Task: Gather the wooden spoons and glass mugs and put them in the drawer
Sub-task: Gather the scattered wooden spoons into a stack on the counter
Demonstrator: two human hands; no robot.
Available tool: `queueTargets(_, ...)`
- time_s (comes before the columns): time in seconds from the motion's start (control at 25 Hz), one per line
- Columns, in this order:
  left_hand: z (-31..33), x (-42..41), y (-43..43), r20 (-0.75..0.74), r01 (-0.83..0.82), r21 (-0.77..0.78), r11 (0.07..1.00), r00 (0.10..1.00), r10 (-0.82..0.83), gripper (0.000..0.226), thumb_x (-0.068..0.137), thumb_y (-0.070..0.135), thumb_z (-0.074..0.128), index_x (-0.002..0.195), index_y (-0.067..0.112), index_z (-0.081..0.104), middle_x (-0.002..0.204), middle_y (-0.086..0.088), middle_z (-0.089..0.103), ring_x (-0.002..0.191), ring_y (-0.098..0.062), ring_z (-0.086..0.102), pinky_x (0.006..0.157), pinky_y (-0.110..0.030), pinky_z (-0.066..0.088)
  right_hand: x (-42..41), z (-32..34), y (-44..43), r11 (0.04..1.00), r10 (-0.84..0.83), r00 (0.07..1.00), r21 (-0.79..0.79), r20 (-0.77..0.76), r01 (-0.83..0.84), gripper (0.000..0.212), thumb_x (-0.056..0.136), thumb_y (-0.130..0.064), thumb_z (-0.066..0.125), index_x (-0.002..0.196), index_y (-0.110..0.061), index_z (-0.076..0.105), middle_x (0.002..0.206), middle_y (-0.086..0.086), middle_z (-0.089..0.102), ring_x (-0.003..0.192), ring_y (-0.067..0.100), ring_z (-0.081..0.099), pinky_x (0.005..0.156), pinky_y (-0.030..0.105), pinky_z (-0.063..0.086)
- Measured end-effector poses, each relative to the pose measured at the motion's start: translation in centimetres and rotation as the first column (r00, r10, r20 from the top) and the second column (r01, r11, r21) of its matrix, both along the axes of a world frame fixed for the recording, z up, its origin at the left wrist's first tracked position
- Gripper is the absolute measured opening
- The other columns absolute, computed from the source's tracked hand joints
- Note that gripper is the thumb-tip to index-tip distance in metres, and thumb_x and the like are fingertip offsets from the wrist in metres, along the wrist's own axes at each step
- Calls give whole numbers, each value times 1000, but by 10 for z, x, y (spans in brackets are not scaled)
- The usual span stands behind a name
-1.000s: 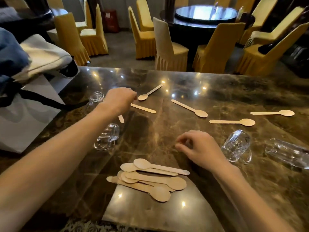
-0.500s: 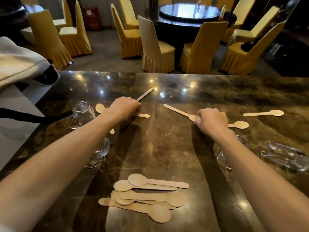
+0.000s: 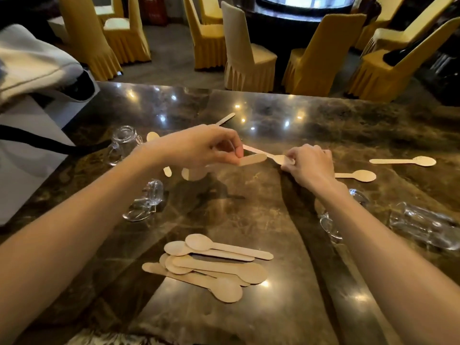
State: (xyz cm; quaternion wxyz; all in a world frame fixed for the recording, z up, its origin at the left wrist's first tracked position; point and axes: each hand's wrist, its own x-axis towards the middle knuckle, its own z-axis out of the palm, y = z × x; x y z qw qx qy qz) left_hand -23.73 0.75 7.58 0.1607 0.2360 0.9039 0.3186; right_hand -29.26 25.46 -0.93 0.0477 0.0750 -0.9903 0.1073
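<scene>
My left hand (image 3: pixel 204 145) pinches a wooden spoon (image 3: pixel 252 160) by its handle, lifted just above the marble table (image 3: pixel 249 207). My right hand (image 3: pixel 311 163) pinches the bowl of another wooden spoon (image 3: pixel 258 151) whose handle points left. A pile of several wooden spoons (image 3: pixel 211 263) lies near me. Two more spoons (image 3: pixel 403 161) (image 3: pixel 358 175) lie at the right, another (image 3: pixel 225 119) pokes out behind my left hand. Glass mugs: one upside down (image 3: pixel 123 143) at the left, one on its side (image 3: pixel 146 202), one (image 3: pixel 331 225) partly under my right forearm, one (image 3: pixel 423 226) lying at the far right.
A white bag with a black strap (image 3: pixel 29 145) and folded cloth (image 3: pixel 32 61) take up the table's left end. Yellow covered chairs (image 3: pixel 246 53) and a round dark table (image 3: pixel 298 11) stand beyond the far edge.
My left hand lifted a spoon off the table and brought it right. My right hand took hold of the middle spoon's bowl. The camera moved closer.
</scene>
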Motion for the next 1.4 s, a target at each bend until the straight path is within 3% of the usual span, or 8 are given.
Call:
queueTargets(0.2, -27, 75, 19, 180, 158, -75, 985, 973, -142, 16, 86, 29, 64, 86, 45, 59, 87, 21, 61, 86, 7, 56, 71, -10, 45, 35, 20, -4, 980, 144, 989, -136, -35, -147, 29, 83, -38, 67, 109, -25, 69, 102, 5, 69, 99, 28, 57, 82, 39, 35)
queueTargets(0.56, -81, 102, 29, -144, 66, -284, 957, 983, -110, 18, 90, 43, 54, 104, 36, 62, 101, 17, 63, 97, -2, 51, 97, -25, 37, 96, 25, 13, 904, 334, 937, -318, 100, -288, 36, 77, -35, 72, 111, -25, 67, 98, -7, 62, 89, 13, 54, 79, 31, 43)
queueTargets(0.68, -41, 104, 13, 54, 54, -65, 996, 997, -50, 22, 87, 51, 51, 103, 41, 61, 96, 20, 63, 89, 2, 59, 77, -16, 48, 105, 21, 15, 894, 387, 913, -294, 127, -338, 38, 77, -37, 70, 113, -26, 65, 104, -8, 63, 93, 11, 54, 84, 32, 45)
queueTargets(0.8, -10, 72, -21, -130, -180, 86, 980, 973, 190, 21, 87, 48, 51, 101, 37, 63, 90, 19, 67, 84, 3, 63, 73, -14, 51, 120, 14, 7, 817, 572, 797, -227, 194, -531, 43, 77, -53, 58, 116, -35, 61, 109, -15, 61, 99, 5, 51, 94, 30, 39)
queueTargets(0.92, -11, 21, -46, -293, -475, -251, 843, 868, 402, 18, 93, 30, 53, 109, 27, 62, 105, 4, 67, 94, -15, 63, 81, -32, 51, 129, 1, -3, 748, 662, 702, -174, 262, -641, 47, 80, -61, 52, 121, -39, 55, 116, -20, 56, 108, 2, 46, 101, 24, 28)
queueTargets(1.08, -39, -21, -50, -340, -336, -807, 485, 937, 84, 24, 92, 15, 52, 112, 22, 64, 111, -2, 64, 105, -25, 60, 75, -32, 42, 125, 5, -8, 691, 710, 615, -170, 343, -702, 56, 77, -69, 51, 127, -42, 50, 116, -23, 52, 107, 0, 41, 98, 20, 24)
queueTargets(1.2, -52, -38, -52, -336, -285, -854, 436, 941, -42, 22, 90, 15, 55, 105, 25, 66, 111, 5, 68, 107, -20, 60, 89, -31, 40, 96, 31, -8, 668, 715, 584, -128, 385, -733, 63, 72, -75, 45, 123, -38, 53, 106, -21, 55, 96, -1, 45, 92, 21, 34)
queueTargets(1.4, -50, -42, -58, -354, -296, -879, 374, 930, -96, 12, 92, 21, 57, 98, 25, 67, 105, 7, 70, 103, -16, 59, 94, -31, 36, -12, 62, -51, 777, 627, 766, -42, 145, -628, 35, 83, -36, 64, 116, -24, 61, 109, -2, 66, 95, 13, 60, 84, 32, 52)
